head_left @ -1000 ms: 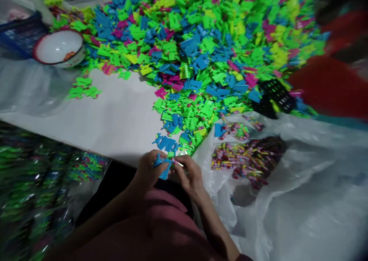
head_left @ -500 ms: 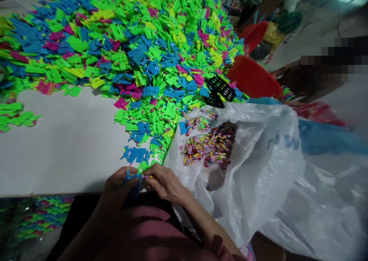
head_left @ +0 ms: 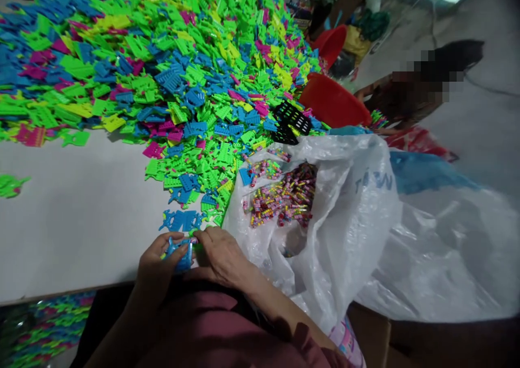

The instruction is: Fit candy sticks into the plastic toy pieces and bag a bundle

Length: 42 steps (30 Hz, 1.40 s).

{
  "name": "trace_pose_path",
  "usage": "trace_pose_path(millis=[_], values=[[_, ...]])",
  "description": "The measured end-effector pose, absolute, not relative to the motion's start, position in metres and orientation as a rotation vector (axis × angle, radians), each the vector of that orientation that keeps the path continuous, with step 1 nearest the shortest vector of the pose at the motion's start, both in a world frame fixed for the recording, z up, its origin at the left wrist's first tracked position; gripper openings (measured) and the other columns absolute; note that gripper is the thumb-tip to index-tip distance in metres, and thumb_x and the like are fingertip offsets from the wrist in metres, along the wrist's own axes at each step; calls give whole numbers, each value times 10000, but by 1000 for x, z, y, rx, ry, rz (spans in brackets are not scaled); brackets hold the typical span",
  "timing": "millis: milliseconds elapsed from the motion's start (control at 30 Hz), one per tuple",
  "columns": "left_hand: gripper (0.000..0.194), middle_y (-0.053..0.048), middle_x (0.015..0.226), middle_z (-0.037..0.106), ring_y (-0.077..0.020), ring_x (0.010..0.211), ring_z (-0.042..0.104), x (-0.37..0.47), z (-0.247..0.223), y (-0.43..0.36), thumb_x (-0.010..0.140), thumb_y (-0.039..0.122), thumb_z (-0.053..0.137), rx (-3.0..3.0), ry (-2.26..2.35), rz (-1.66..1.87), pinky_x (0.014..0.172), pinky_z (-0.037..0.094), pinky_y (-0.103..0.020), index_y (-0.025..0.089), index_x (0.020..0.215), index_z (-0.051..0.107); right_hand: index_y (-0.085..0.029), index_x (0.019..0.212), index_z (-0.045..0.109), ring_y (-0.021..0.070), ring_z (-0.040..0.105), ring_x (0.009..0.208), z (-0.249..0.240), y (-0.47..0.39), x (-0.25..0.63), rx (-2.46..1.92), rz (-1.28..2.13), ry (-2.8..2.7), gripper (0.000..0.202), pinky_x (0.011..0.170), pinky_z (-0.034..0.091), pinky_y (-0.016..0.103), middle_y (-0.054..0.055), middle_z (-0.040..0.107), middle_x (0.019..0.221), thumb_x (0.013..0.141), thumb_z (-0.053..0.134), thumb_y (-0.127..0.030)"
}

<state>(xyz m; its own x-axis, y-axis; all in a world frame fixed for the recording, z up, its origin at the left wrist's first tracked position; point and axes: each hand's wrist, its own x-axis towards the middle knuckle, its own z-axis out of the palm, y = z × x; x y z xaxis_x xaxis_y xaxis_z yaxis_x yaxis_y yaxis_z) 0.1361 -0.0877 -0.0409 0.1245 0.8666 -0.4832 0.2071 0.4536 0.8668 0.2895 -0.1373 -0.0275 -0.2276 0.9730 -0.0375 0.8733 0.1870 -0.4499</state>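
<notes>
My left hand [head_left: 154,260] pinches a blue plastic toy piece [head_left: 184,255] with a slotted, comb-like part, at the table's front edge. My right hand [head_left: 223,255] is bent against the right side of that piece. Its fingertips are on a small pink piece [head_left: 194,241], mostly covered by the fingers, and its thumb sits lower and apart. Just beyond my hands, flat blue pieces [head_left: 182,220] lie on the white table [head_left: 81,211]. To the right, a white plastic bag [head_left: 349,195] lies open, with many small pink, yellow and red pieces [head_left: 284,197] in it.
A large heap of green, blue, pink and yellow plastic pieces [head_left: 182,59] covers the table's far side. A black slotted piece [head_left: 290,120] lies by a red basin [head_left: 335,100]. Another person [head_left: 414,92] is at the right. More coloured pieces [head_left: 57,319] lie below the table edge.
The view has turned, so the scene sits further left. My right thumb has moved down and away from the fingers. The small piece, clearly seen before, is now mostly covered beside the blue piece.
</notes>
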Motion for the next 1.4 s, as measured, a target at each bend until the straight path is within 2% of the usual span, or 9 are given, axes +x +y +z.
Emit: trace_pose_path(millis=[200, 367, 567, 767, 900, 1167, 1233, 1333, 1400], values=[[352, -34, 822, 712, -212, 655, 679, 137, -34, -90, 554, 376, 705, 1079, 1394, 537, 568, 564, -276, 190, 839, 616, -151, 970, 531, 223, 533, 768, -50, -141, 283, -1752, 346, -2233, 586, 650, 397, 315, 77, 598, 820, 772, 475, -699], [380, -3, 764, 680, -174, 555, 661, 144, -37, -94, 563, 347, 707, 901, 1382, 642, 526, 552, -260, 192, 890, 591, -185, 849, 533, 194, 526, 694, -59, -140, 286, -1739, 227, -2235, 533, 584, 342, 288, 47, 594, 737, 742, 466, -702], [431, 28, 667, 631, -175, 526, 646, 141, -43, -93, 516, 351, 726, 788, 1301, 624, 502, 535, -268, 172, 873, 563, -178, 826, 542, 201, 532, 689, -56, -139, 280, -1752, 332, -2201, 452, 602, 363, 303, 53, 591, 731, 771, 500, -625], [305, 27, 631, 635, -162, 541, 623, 137, -37, -92, 541, 343, 667, 938, 1372, 723, 518, 518, -267, 186, 782, 566, -158, 1068, 529, 243, 547, 857, -46, -139, 272, -1726, 522, -2132, 471, 757, 417, 361, 94, 599, 929, 790, 563, -537], [277, 16, 622, 641, -182, 596, 629, 135, -33, -94, 565, 350, 625, 1022, 1388, 723, 545, 515, -281, 201, 790, 562, -150, 1016, 538, 246, 547, 844, -49, -140, 269, -1742, 517, -2110, 394, 750, 424, 364, 102, 598, 896, 832, 519, -497], [263, 15, 654, 627, -175, 612, 612, 131, -43, -98, 617, 348, 612, 1050, 1359, 716, 570, 497, -281, 199, 826, 556, -146, 954, 554, 235, 565, 779, -64, -142, 267, -1740, 471, -2152, 437, 675, 404, 324, 105, 624, 860, 837, 458, -556], [268, 13, 686, 622, -166, 622, 601, 128, -46, -98, 629, 353, 617, 1062, 1367, 720, 582, 491, -275, 194, 837, 559, -152, 887, 565, 220, 560, 736, -67, -142, 266, -1728, 449, -2158, 414, 648, 386, 311, 94, 623, 806, 849, 438, -544], [270, -1, 756, 622, -165, 688, 595, 126, -49, -97, 640, 358, 615, 1131, 1404, 733, 640, 491, -276, 186, 842, 570, -166, 796, 565, 202, 545, 692, -68, -142, 262, -1734, 450, -2161, 384, 626, 364, 302, 76, 605, 728, 874, 414, -510], [258, -13, 794, 629, -174, 750, 598, 127, -51, -99, 646, 354, 607, 1183, 1424, 736, 699, 492, -288, 182, 836, 578, -163, 811, 568, 203, 550, 706, -66, -142, 257, -1763, 480, -2149, 375, 633, 371, 302, 77, 608, 744, 882, 418, -499]])
